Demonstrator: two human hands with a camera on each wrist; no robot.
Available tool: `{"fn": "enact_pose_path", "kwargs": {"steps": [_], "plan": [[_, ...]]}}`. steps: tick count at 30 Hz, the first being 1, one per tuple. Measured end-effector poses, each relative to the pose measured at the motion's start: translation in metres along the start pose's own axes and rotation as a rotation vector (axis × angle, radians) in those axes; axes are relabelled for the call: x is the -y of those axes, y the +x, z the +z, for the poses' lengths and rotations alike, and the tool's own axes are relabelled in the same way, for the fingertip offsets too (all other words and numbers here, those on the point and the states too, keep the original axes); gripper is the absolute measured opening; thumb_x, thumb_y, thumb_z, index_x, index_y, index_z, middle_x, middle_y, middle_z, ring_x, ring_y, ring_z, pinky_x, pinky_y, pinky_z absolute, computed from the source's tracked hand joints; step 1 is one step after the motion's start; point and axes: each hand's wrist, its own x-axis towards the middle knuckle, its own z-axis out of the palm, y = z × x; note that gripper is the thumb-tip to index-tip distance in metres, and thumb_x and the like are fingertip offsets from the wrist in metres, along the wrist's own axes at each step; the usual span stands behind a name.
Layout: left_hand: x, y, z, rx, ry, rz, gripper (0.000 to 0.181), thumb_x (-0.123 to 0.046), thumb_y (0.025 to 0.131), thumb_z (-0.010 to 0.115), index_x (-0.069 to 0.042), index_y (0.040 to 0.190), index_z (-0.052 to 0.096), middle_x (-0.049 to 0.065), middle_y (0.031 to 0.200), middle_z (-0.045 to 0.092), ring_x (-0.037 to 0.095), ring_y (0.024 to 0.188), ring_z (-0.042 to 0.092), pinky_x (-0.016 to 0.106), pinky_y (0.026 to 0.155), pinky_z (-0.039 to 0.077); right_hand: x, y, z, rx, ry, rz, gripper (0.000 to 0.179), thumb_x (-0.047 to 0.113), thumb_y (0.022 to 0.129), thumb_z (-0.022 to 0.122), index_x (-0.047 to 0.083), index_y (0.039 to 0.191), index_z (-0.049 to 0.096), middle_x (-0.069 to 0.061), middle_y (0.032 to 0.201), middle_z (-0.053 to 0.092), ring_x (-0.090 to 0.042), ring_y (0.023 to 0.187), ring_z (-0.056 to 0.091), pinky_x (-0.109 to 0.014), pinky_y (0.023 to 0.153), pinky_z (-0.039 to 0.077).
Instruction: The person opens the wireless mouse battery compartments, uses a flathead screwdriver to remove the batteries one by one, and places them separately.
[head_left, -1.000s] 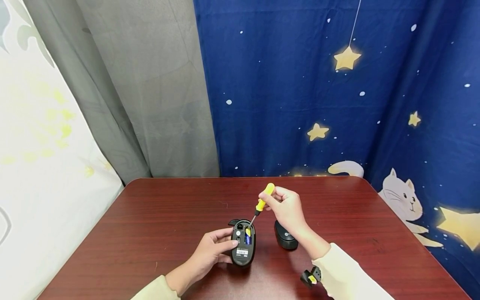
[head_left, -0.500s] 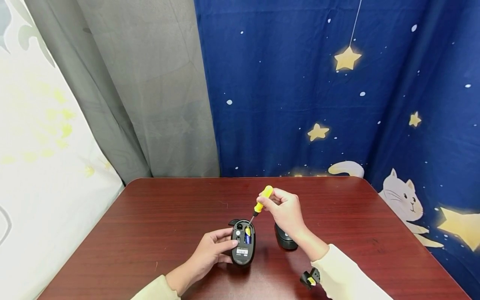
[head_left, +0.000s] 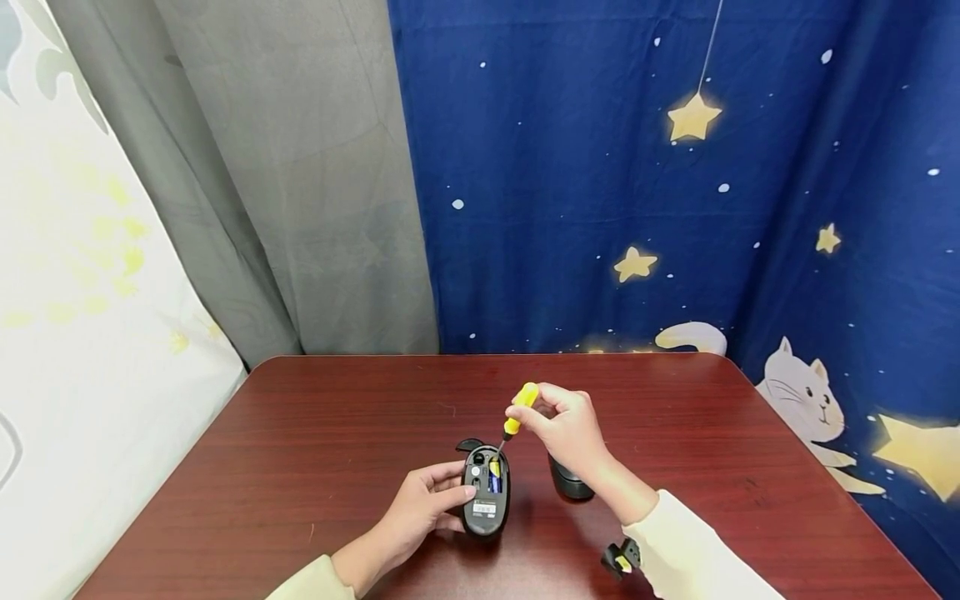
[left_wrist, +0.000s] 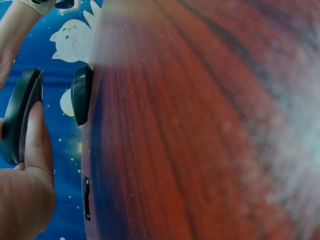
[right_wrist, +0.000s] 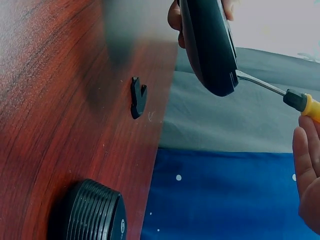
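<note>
My left hand [head_left: 420, 507] grips a black computer mouse [head_left: 486, 518] by its left side, underside facing up, thumb on the base. Its battery bay is uncovered, and a yellow-and-blue battery [head_left: 495, 475] lies in it. Between thumb and fingers my right hand [head_left: 573, 429] pinches the yellow handle of a screwdriver [head_left: 527, 395]. The screwdriver shaft slants down to the far end of the battery. In the right wrist view the mouse [right_wrist: 207, 47] is held above the table, with the shaft's tip right at its end.
A small black cover piece [right_wrist: 137, 98] lies on the table just beyond the mouse. To the right, partly behind my right hand, stands a black rounded object [right_wrist: 95, 215] with ribbed sides and a small logo. The red-brown wooden table [head_left: 337, 417] ends at curtains.
The right hand and screwdriver have come down and slightly left. The mouse in the left hand has shifted slightly nearer to me, showing more of the cover piece.
</note>
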Motion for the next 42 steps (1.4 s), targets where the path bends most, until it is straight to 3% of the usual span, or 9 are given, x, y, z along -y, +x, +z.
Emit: {"fn": "enact_pose_path", "kwargs": {"steps": [4, 8, 16, 23, 25, 32, 35, 39, 42], "plan": [[0.000, -0.001, -0.001, -0.011, 0.016, 0.010, 0.053, -0.004, 0.087, 0.068, 0.014, 0.132, 0.048, 0.019, 0.104, 0.068, 0.020, 0.080, 0.069, 0.031, 0.060, 0.058, 0.000, 0.004, 0.000, 0.015, -0.009, 0.035, 0.008, 0.003, 0.082, 0.076, 0.003, 0.078, 0.069, -0.011, 0.068, 0.069, -0.008, 0.055, 0.061, -0.030, 0.053, 0.056], [0.000, -0.002, -0.001, -0.001, 0.025, 0.009, 0.052, -0.004, 0.087, 0.069, 0.014, 0.131, 0.049, 0.018, 0.103, 0.069, 0.019, 0.080, 0.069, 0.030, 0.059, 0.058, -0.003, 0.011, 0.000, 0.037, -0.016, 0.118, 0.011, 0.006, 0.085, 0.074, 0.002, 0.078, 0.067, -0.010, 0.068, 0.069, -0.013, 0.054, 0.063, -0.041, 0.055, 0.058], [0.001, -0.003, 0.001, 0.022, 0.011, -0.001, 0.051, -0.003, 0.087, 0.068, 0.014, 0.132, 0.049, 0.018, 0.104, 0.068, 0.019, 0.080, 0.068, 0.030, 0.058, 0.058, -0.046, 0.022, 0.003, 0.074, 0.016, 0.325, 0.027, 0.026, 0.087, 0.074, 0.002, 0.076, 0.065, -0.007, 0.068, 0.070, -0.032, 0.059, 0.067, -0.035, 0.055, 0.058], [-0.006, 0.001, 0.001, 0.007, 0.016, 0.014, 0.054, -0.003, 0.086, 0.068, 0.015, 0.133, 0.048, 0.018, 0.104, 0.068, 0.020, 0.081, 0.068, 0.031, 0.060, 0.058, -0.057, 0.021, 0.011, 0.068, 0.092, 0.491, 0.037, 0.031, 0.086, 0.074, 0.002, 0.067, 0.061, -0.009, 0.063, 0.067, -0.025, 0.057, 0.066, -0.045, 0.058, 0.058], [-0.010, 0.005, -0.001, -0.003, 0.017, 0.025, 0.054, -0.003, 0.087, 0.068, 0.015, 0.133, 0.047, 0.017, 0.103, 0.068, 0.020, 0.081, 0.068, 0.031, 0.061, 0.058, -0.057, 0.018, 0.014, 0.065, 0.112, 0.513, 0.037, 0.030, 0.086, 0.074, 0.002, 0.066, 0.061, -0.009, 0.063, 0.067, -0.023, 0.056, 0.066, -0.042, 0.056, 0.058], [-0.011, 0.005, -0.005, 0.015, 0.007, 0.006, 0.053, -0.003, 0.088, 0.066, 0.014, 0.134, 0.047, 0.016, 0.103, 0.068, 0.019, 0.081, 0.069, 0.029, 0.061, 0.058, -0.055, 0.022, 0.006, -0.024, 0.155, 0.484, 0.036, 0.033, 0.088, 0.073, -0.001, 0.078, 0.068, -0.012, 0.068, 0.069, -0.031, 0.061, 0.067, -0.037, 0.057, 0.059], [-0.008, 0.003, -0.005, 0.028, -0.006, -0.004, 0.052, -0.003, 0.088, 0.066, 0.014, 0.134, 0.047, 0.017, 0.104, 0.068, 0.020, 0.082, 0.069, 0.030, 0.061, 0.058, -0.055, 0.022, 0.003, -0.061, 0.156, 0.460, 0.034, 0.032, 0.088, 0.072, -0.002, 0.083, 0.068, -0.011, 0.071, 0.070, -0.028, 0.062, 0.068, -0.035, 0.060, 0.059], [-0.008, 0.003, -0.005, 0.042, -0.014, 0.004, 0.052, -0.003, 0.088, 0.066, 0.014, 0.134, 0.047, 0.018, 0.106, 0.068, 0.021, 0.084, 0.069, 0.031, 0.063, 0.059, -0.048, 0.021, 0.002, -0.083, 0.146, 0.383, 0.025, 0.023, 0.090, 0.071, -0.002, 0.085, 0.068, -0.010, 0.073, 0.071, -0.024, 0.061, 0.067, -0.032, 0.060, 0.058], [-0.008, 0.002, -0.005, 0.041, -0.013, 0.003, 0.051, -0.003, 0.088, 0.066, 0.013, 0.133, 0.048, 0.017, 0.105, 0.068, 0.021, 0.083, 0.069, 0.031, 0.063, 0.059, -0.033, 0.019, 0.002, -0.071, 0.116, 0.300, 0.018, 0.014, 0.090, 0.071, -0.002, 0.085, 0.069, -0.010, 0.072, 0.070, -0.030, 0.062, 0.067, -0.034, 0.061, 0.059]]}}
